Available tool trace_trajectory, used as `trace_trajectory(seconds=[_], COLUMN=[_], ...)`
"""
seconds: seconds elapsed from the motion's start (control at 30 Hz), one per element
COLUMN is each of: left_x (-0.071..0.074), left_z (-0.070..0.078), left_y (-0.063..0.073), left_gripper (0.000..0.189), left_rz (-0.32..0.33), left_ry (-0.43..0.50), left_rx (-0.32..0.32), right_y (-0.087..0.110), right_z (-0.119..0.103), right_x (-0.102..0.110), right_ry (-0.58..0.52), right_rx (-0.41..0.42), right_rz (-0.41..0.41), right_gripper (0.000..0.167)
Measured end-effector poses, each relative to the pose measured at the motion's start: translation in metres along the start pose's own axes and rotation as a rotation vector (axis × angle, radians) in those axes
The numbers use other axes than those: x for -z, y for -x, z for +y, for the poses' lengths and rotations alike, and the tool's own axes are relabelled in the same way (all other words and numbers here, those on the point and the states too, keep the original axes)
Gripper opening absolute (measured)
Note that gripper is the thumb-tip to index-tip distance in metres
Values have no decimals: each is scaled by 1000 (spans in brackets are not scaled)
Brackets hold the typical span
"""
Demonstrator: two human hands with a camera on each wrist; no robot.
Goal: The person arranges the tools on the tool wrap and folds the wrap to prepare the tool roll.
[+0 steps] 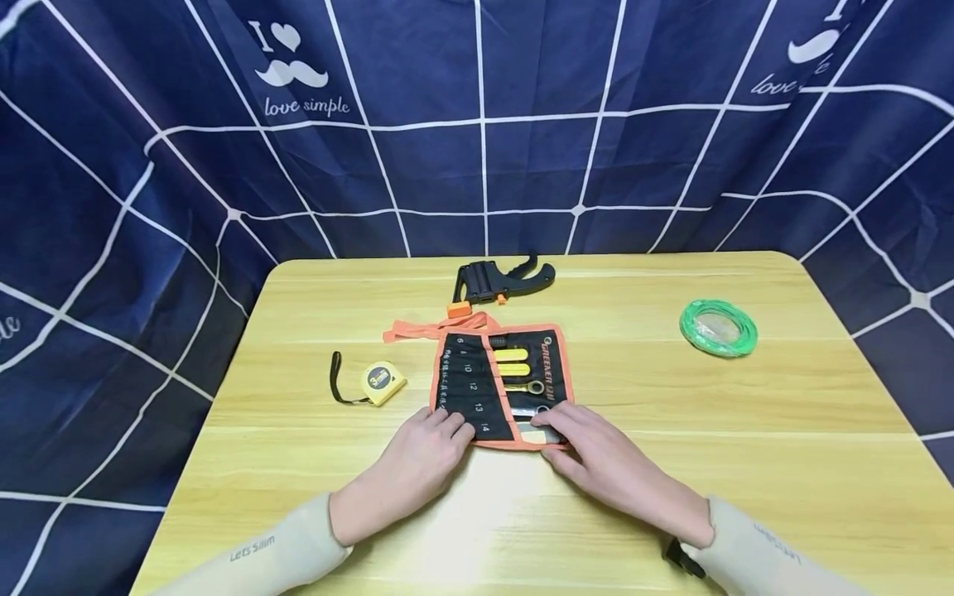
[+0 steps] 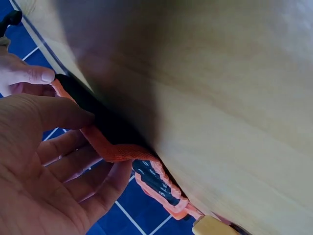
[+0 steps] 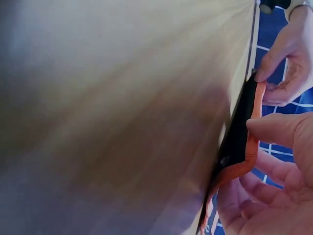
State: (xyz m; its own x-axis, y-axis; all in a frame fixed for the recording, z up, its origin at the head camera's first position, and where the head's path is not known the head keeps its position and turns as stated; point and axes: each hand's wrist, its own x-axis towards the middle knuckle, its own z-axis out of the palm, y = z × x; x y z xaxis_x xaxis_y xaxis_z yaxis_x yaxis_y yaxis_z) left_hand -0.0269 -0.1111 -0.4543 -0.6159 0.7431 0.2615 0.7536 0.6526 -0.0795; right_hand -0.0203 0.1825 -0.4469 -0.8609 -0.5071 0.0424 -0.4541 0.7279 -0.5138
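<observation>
A black tool pouch (image 1: 469,389) with orange edging lies unfolded on the table, numbers printed down its pocket panel. Several tools poke out of its slots, among them two yellow pieces (image 1: 512,362) and a ratchet wrench (image 1: 535,386). My left hand (image 1: 428,451) pinches the near-left edge of the pouch; in the left wrist view its thumb lies under the orange edging (image 2: 100,142), fingers on the other side. At the near-right corner my right hand (image 1: 607,455) pinches the edge likewise, the thumb (image 3: 269,125) against the black underside (image 3: 239,137). Part of the lower tools is hidden by the right fingers.
Left of the pouch is a yellow tape measure (image 1: 382,382) with a black strap. Behind it lies a black bar clamp (image 1: 488,281) with orange parts. An orange tie (image 1: 440,328) trails from the pouch's far edge. A green coil (image 1: 719,329) sits far right on the wooden table (image 1: 805,463).
</observation>
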Motion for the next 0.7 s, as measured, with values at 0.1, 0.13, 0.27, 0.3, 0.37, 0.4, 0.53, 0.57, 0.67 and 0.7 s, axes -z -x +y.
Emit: trace_trajectory(seconds=[0.1, 0.13, 0.27, 0.3, 0.37, 0.4, 0.53, 0.57, 0.67, 0.7], left_x=[2, 2, 6, 6, 7, 7, 7, 8, 9, 9], left_z=[-2, -3, -5, -6, -8, -9, -15, -16, -21, -22], left_y=[-2, -2, -5, -6, -7, -7, -11, -13, -16, -17], left_gripper=[11, 10, 11, 12, 15, 17, 17, 15, 11, 10], left_rz=[-5, -8, -28, -37, -58, -67, -65, -62, -37, -31], left_ry=[16, 24, 53, 63, 80, 90, 132, 148, 198, 214], left_rx=[10, 14, 25, 27, 30, 31, 24, 21, 16, 20], right_y=[-1, -1, -3, -4, -5, -5, -8, -9, -13, -13], right_z=[0, 0, 2, 2, 3, 4, 6, 7, 9, 9], right_x=[3, 4, 6, 6, 7, 7, 7, 7, 7, 7], right_ry=[-11, -11, -30, -38, -55, -60, -73, -74, -84, -87], right_rx=[9, 12, 9, 3, -12, -18, -37, -37, -39, -40], right_rz=[-2, -1, 8, 11, 13, 13, -2, -6, -17, -18], right_gripper=[30, 30, 28, 27, 26, 26, 25, 25, 24, 24])
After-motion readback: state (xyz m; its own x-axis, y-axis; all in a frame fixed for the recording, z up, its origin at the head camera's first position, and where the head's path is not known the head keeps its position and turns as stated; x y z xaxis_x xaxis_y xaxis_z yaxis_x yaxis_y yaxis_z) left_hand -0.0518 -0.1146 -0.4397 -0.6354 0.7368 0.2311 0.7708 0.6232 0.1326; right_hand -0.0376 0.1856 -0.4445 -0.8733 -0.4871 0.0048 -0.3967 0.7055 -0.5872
